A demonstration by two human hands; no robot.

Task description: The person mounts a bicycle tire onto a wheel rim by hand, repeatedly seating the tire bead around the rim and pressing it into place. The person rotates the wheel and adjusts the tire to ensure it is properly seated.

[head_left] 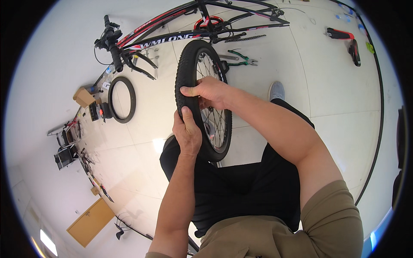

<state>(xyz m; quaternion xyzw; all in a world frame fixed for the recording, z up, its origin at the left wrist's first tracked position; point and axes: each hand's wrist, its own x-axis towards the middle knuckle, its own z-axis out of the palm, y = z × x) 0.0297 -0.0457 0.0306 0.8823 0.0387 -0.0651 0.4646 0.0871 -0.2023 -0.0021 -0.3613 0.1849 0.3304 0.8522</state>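
Note:
A spoked bicycle wheel (pixel 186 64) with a black knobby tire stands upright between my knees. My left hand (pixel 188 132) grips the near part of the tire, its thumb pressed on the tread. Just beyond it, my right hand (pixel 211 92) reaches over the rim, thumb on the tread and fingers curled on the spoke side. Parts of both hands' fingers are hidden behind the wheel. Past the wheel lies a black and red bicycle frame (pixel 167 39) with its handlebar (pixel 115 53) toward the left.
Green-handled pliers (pixel 241 59) and a wrench (pixel 228 57) lie right of the wheel. A second black tire (pixel 131 95) is on the floor at left, near a cardboard box (pixel 83 98). Red and black bicycle parts (pixel 344 35) lie at far right. My shoe (pixel 276 91) rests on the tiles.

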